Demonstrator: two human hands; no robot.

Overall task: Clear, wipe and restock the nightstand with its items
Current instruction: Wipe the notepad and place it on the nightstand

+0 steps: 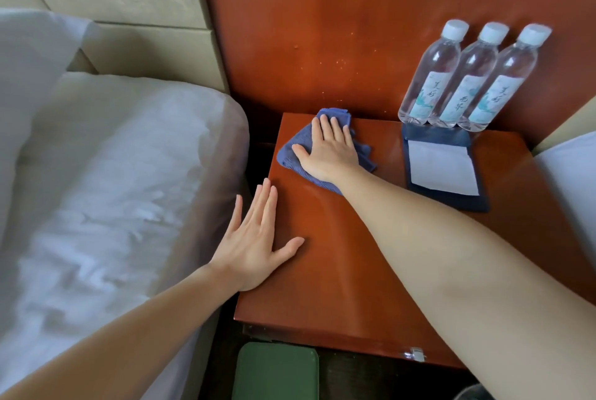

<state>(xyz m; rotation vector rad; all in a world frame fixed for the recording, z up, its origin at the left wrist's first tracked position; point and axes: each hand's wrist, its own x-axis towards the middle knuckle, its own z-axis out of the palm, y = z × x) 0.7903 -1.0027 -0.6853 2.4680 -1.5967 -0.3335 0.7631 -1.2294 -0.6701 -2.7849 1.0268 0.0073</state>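
The right hand point(329, 151) lay flat on the blue cloth point(290, 154) at the far left corner of the table point(354, 270), fingers point(335, 128) straight, gripping nothing. The left hand point(254, 244) rested flat on the near left edge, fingers extended. Three bottles point(467, 77) and a notepad folder point(442, 167) occupied the back right. Recommended procedure: press evenly through the palm, overlap strokes toward the near edge, and move the bottles and folder aside before wiping beneath them.
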